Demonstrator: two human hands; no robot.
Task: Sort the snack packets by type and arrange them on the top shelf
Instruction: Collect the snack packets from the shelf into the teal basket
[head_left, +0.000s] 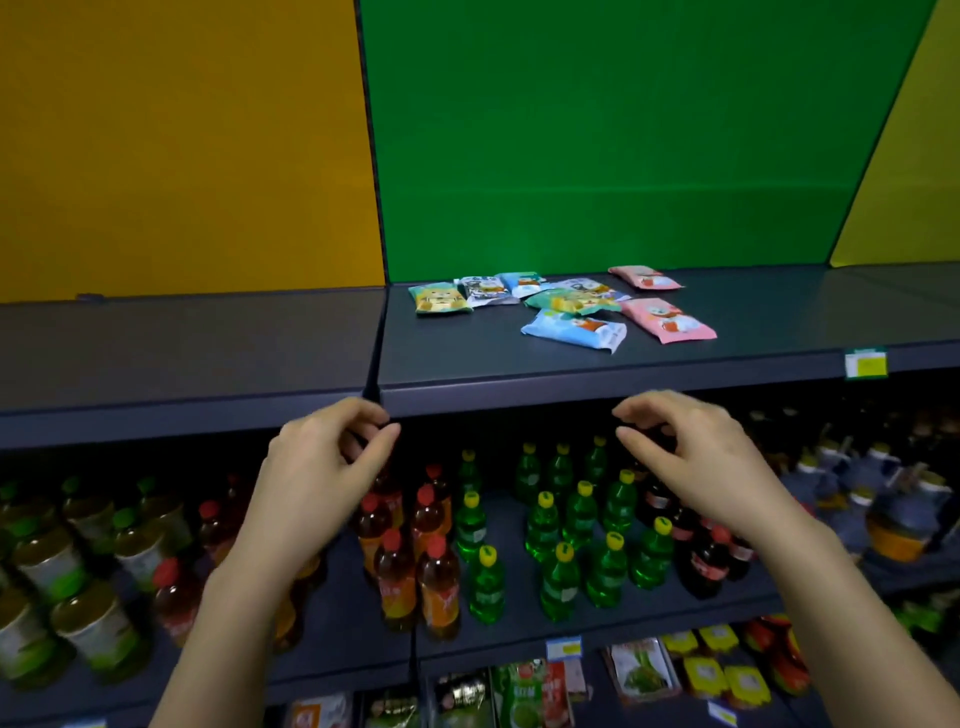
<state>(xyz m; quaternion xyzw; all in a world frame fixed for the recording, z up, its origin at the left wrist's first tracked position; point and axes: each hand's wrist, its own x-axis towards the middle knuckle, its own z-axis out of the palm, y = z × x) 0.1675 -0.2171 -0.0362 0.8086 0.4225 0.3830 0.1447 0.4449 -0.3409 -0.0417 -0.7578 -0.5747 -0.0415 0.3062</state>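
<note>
Lining lower shelf (343, 618): green bottles (558, 577), orange bottles (439, 587); packets (571, 328) above.

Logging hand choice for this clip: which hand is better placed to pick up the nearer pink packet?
Probably the right hand: it hovers empty almost straight before the nearer pink packet, while the left hand sits well off to its left.

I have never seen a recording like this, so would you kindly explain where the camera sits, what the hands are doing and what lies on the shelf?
There is no machine here: a person wears one camera on the head, looking forward and down. The left hand and right hand hover before the edge of the top shelf, fingers loosely curled, holding nothing. On it lie mixed snack packets, unsorted: pink, blue, yellow and green ones. Drink bottles stand on the shelf below.
</note>
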